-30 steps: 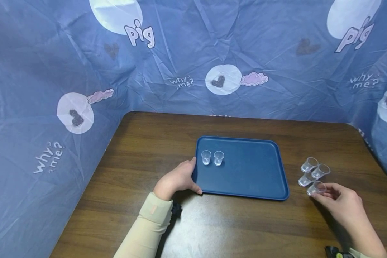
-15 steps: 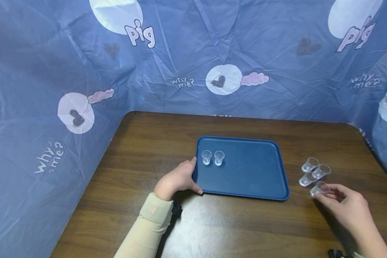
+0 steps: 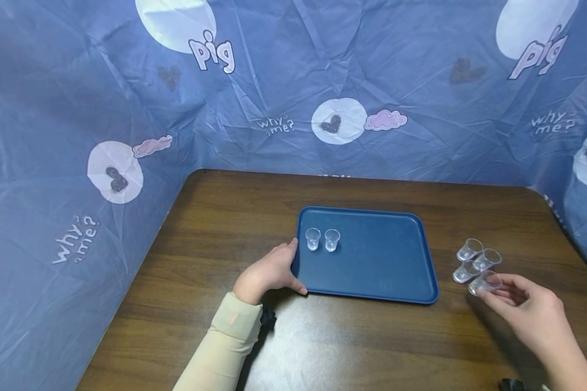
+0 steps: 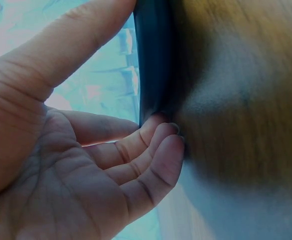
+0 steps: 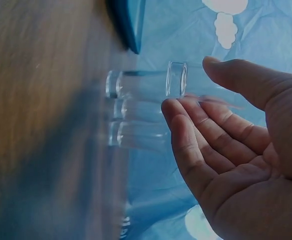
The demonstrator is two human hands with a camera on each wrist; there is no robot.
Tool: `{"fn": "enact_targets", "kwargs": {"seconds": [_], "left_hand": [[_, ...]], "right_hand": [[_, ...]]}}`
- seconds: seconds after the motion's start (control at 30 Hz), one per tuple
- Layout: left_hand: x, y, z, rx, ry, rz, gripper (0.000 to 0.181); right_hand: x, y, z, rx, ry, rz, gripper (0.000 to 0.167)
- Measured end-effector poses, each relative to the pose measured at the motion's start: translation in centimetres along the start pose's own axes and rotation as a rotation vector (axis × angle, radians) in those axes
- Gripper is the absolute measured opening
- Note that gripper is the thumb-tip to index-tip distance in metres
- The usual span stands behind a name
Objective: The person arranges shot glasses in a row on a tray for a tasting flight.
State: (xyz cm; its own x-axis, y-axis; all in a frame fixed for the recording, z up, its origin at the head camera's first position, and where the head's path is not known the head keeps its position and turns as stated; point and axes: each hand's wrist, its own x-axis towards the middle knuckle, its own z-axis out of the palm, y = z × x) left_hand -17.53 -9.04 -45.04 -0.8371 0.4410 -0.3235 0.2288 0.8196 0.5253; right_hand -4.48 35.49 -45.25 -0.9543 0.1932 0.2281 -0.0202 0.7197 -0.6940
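My right hand (image 3: pixel 530 312) pinches a small clear shot glass (image 3: pixel 480 283) between thumb and fingers. In the right wrist view this shot glass (image 5: pixel 176 80) is raised off the table, its base apart from the wood. Behind it, several similar shot glasses (image 3: pixel 463 271) stand close together on the table. Two more shot glasses (image 3: pixel 331 240) stand upright side by side on the blue tray (image 3: pixel 372 271), near its left end. My left hand (image 3: pixel 271 270) grips the tray's front left corner. In the left wrist view its fingers (image 4: pixel 160 155) bend against the tray's edge (image 4: pixel 153 60).
A brown wooden table (image 3: pixel 362 347) bears everything. Blue printed cloth (image 3: pixel 264 81) hangs behind and at both sides of it. Table surface lies between the tray's right edge and the group of glasses.
The glass in my right hand has risen off the table, after shifting slightly rightward. My left hand, the tray and the other glasses have stayed in place.
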Motion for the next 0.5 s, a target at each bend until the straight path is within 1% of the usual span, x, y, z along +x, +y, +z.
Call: {"fn": "enact_targets", "kwargs": {"seconds": [0.27,0.37,0.5], "left_hand": [[0.0,-0.1,0.0,-0.001,0.008,0.007,0.124],[0.0,-0.1,0.0,-0.001,0.009,0.008,0.124],[0.1,-0.1,0.0,-0.001,0.008,0.010,0.124]], "right_hand": [[0.5,-1.4,0.5,0.011,0.026,-0.047,0.032],[0.7,-1.9,0.7,0.037,0.021,-0.064,0.031],[1.2,-2.7,1.1,0.031,-0.003,-0.070,0.028]]}}
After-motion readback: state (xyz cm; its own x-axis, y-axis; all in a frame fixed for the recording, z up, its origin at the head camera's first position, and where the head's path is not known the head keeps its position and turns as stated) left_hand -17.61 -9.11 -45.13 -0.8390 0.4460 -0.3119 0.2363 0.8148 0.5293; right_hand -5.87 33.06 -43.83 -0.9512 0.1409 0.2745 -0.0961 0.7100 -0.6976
